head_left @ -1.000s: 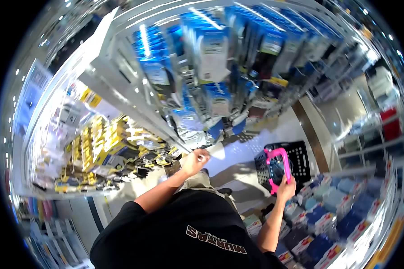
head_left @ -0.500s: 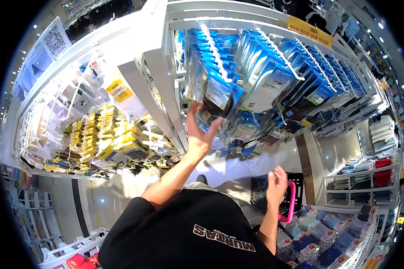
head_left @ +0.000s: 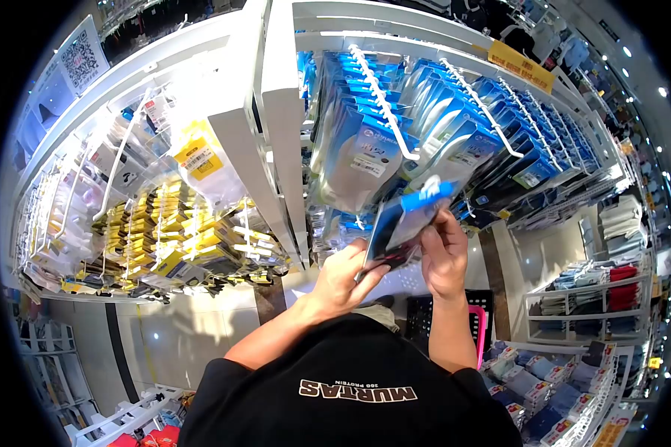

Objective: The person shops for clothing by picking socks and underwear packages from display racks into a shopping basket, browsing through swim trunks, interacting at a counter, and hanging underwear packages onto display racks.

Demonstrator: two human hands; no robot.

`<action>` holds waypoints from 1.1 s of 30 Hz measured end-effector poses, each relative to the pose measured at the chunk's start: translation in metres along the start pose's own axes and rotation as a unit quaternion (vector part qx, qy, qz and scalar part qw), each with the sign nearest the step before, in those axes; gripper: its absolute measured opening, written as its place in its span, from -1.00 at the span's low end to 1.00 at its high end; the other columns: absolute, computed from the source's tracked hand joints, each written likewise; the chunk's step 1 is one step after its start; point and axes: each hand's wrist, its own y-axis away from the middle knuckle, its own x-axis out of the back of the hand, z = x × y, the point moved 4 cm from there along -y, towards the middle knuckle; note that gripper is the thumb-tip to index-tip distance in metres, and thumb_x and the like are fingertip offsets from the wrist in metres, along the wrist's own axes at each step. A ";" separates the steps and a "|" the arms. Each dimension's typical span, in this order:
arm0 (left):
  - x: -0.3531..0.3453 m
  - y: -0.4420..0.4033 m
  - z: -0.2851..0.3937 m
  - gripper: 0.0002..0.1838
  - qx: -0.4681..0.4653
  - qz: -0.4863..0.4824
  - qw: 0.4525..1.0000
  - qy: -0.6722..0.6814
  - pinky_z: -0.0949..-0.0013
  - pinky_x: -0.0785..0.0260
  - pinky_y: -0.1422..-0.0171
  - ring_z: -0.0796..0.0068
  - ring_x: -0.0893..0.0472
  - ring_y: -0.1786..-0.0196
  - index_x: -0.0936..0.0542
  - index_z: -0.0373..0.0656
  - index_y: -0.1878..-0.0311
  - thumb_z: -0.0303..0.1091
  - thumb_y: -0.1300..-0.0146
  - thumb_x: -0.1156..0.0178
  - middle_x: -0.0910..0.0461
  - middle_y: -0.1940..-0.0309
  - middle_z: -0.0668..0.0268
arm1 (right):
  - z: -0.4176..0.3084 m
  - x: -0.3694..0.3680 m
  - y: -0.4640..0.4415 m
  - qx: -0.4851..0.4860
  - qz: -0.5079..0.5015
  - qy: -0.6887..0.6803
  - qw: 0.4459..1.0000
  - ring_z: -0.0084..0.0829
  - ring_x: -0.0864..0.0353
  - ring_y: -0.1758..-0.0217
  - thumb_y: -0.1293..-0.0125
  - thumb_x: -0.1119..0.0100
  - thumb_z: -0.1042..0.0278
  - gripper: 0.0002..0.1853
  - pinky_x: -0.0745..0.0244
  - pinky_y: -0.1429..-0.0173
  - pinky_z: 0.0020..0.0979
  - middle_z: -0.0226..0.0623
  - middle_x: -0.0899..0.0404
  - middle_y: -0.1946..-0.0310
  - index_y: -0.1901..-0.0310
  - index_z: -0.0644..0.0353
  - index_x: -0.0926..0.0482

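Both hands hold a flat packet [head_left: 404,227] with a blue top and a dark item showing through clear plastic. My left hand [head_left: 343,277] pinches its lower left edge. My right hand [head_left: 445,253] grips the right side with curled fingers. The packet is tilted, off the rack, in front of the hanging rows. Just behind it, a packet with white contents [head_left: 361,160] hangs at the front of a white hook [head_left: 384,104]. What exactly lies inside the held packet I cannot make out.
More blue packets [head_left: 462,141] hang on hooks to the right. Yellow-labelled packets [head_left: 201,160] fill the left rack beyond a white post [head_left: 279,134]. A black basket [head_left: 419,316] with a pink handle [head_left: 479,328] is below right. Stacked packaged goods [head_left: 529,387] lie behind it.
The dark packet has come off its hook and moved down and right, towards me. My right hand has risen from near the basket to grip it too.
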 end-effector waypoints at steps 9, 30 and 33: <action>-0.034 0.005 0.012 -0.31 0.003 -0.071 0.995 0.075 0.13 -0.33 -0.30 0.06 -0.54 -0.17 -0.51 -0.27 -0.26 -0.06 -0.16 -0.48 -0.53 -0.16 0.07 | 0.059 0.027 0.007 -0.160 -0.165 -0.464 0.856 -0.40 -0.43 0.42 -0.51 0.06 -0.17 -0.46 -0.38 0.31 -0.38 -0.31 -0.44 0.44 -0.12 0.21 -0.50; -0.082 0.053 -0.030 -0.57 0.312 -0.151 0.858 0.379 0.40 -0.42 -0.16 0.57 -0.54 -0.02 -0.48 -0.33 -0.26 -0.25 -0.49 -0.25 -0.58 0.00 0.33 | 0.049 0.044 0.025 -0.070 0.025 -0.210 0.975 -0.47 -0.55 0.41 -0.51 -0.10 -0.06 -0.61 -0.58 0.22 -0.32 -0.34 -0.56 0.40 0.10 0.19 -0.47; -0.059 0.054 -0.048 -0.50 0.344 -0.097 0.859 0.367 0.41 -0.40 -0.15 0.54 -0.57 0.01 -0.56 -0.35 -0.18 -0.02 -0.59 -0.01 -0.63 0.10 0.32 | 0.020 0.028 0.014 -0.014 0.128 -0.060 0.990 -0.75 -0.35 0.69 -0.48 -0.27 0.17 -0.75 -0.10 0.73 -0.63 -0.48 -0.56 0.48 0.22 0.09 -0.42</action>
